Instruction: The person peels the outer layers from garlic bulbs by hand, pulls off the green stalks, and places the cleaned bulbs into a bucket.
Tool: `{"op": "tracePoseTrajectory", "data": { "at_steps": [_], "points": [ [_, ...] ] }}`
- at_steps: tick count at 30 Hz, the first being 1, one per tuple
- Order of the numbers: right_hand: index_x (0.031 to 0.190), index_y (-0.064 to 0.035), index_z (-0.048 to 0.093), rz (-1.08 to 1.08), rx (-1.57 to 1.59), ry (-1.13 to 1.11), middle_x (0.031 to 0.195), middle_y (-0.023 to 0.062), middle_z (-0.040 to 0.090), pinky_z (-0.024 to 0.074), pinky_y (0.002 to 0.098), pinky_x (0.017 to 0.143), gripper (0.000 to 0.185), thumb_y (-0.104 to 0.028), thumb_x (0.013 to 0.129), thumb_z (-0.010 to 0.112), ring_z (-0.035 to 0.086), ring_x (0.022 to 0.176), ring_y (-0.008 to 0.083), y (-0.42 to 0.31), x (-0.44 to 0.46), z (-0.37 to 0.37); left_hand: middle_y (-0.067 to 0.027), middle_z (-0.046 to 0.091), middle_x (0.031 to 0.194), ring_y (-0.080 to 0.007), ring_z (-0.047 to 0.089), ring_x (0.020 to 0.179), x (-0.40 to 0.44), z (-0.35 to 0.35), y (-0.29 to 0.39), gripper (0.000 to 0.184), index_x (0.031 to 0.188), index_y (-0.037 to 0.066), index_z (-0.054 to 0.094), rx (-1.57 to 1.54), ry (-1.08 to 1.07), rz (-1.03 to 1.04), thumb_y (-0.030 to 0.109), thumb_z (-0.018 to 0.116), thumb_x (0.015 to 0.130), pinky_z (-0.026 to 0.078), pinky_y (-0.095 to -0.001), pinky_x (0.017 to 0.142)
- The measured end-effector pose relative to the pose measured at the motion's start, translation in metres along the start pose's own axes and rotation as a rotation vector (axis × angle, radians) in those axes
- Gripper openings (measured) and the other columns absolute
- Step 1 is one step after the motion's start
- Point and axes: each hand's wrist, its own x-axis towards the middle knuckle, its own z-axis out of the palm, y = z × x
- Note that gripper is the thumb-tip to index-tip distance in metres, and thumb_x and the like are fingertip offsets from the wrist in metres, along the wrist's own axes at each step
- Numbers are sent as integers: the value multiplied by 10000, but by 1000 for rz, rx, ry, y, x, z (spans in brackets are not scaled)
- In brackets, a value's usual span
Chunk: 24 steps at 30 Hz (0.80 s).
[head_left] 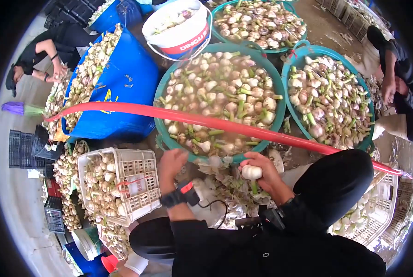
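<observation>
My right hand [267,171] is closed round a white garlic bulb [252,172] whose green stem points down. My left hand [170,165] is raised at the near left edge of a round green tub [280,104]; its fingers are smeared by motion, so whether it holds anything cannot be told. Garlic bulbs with stems [211,97] lie in murky water inside that tub. Loose peeled skins [236,184] are heaped below the tub, between my hands. A long red tube [206,121] crosses the view above both hands.
White crate of garlic [139,173] at left; blue tub [123,87] behind it. White bucket [181,41] and two more green tubs, [370,92] one of them, stand beyond. A person [49,51] bends at far left; another person's hands [393,87] show at right.
</observation>
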Motion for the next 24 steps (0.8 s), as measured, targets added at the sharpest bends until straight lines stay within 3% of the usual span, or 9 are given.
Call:
{"op": "tracePoseTrajectory", "data": {
  "at_steps": [2, 4, 6, 8, 11, 13, 16, 20, 24],
  "points": [
    [1024, 25, 476, -1, -20, -52, 838, 150, 592, 493, 332, 717, 271, 5, 755, 493, 600, 785, 264, 5, 4, -4, -113, 629, 803, -285, 593, 715, 38, 25, -2, 298, 935, 43, 594, -356, 28, -219, 295, 564, 779, 471, -367, 605],
    [1037, 26, 475, -55, -90, 8, 840, 145, 592, 486, 320, 705, 306, 35, 732, 490, 591, 790, 242, 5, 4, -4, -168, 593, 963, -358, 544, 889, 79, 46, -33, 365, 1058, 37, 546, 152, 453, 36, 273, 540, 780, 444, -410, 747],
    [1031, 24, 486, -78, -93, 49, 844, 135, 588, 483, 305, 693, 343, 82, 694, 484, 584, 777, 219, 2, 6, -8, -181, 518, 1115, -343, 506, 996, 111, 50, -25, 428, 1155, 54, 486, 213, 478, -222, 262, 526, 782, 411, -418, 836],
    [1021, 21, 491, -103, -106, 65, 840, 131, 586, 483, 299, 691, 348, 92, 681, 483, 583, 773, 210, 3, 8, -6, -192, 546, 1073, -376, 485, 1024, 143, 82, -33, 455, 1152, 51, 480, 138, 241, 31, 284, 550, 768, 374, -403, 898],
    [999, 2, 504, -53, -151, 65, 822, 125, 580, 483, 308, 701, 351, 97, 663, 466, 585, 774, 224, 6, 12, 5, -197, 527, 1096, -335, 412, 1128, 124, 116, 16, 464, 1168, 69, 477, 256, 299, -158, 276, 554, 760, 294, -412, 969],
    [976, 2, 515, -74, -173, 50, 819, 124, 582, 482, 306, 701, 327, 92, 664, 472, 585, 772, 221, 8, 14, 5, -172, 511, 1134, -294, 389, 1157, 119, 119, 12, 440, 1146, 104, 512, -76, 42, 366, 309, 553, 759, 258, -422, 990],
    [929, 3, 533, -83, -185, 55, 809, 120, 586, 482, 307, 695, 277, 82, 668, 485, 586, 763, 214, 15, 17, -1, -99, 618, 933, -268, 561, 940, 104, 54, 37, 363, 1062, 145, 562, 36, 113, 336, 351, 530, 765, 400, -383, 860],
    [890, 3, 544, -25, -165, 104, 788, 113, 591, 488, 312, 669, 230, 68, 675, 501, 588, 737, 206, 13, 19, -3, -96, 614, 928, -271, 575, 873, 138, -10, -21, 269, 1007, 158, 578, 194, 409, -217, 314, 493, 805, 457, -358, 731],
    [914, 2, 552, 4, -198, 73, 790, 103, 609, 488, 282, 657, 184, 10, 731, 567, 595, 720, 174, 14, 23, -6, -103, 590, 987, -236, 586, 838, 210, 33, -94, 280, 986, 84, 576, -13, 548, -56, 297, 479, 832, 487, -337, 667]
  ]
}}
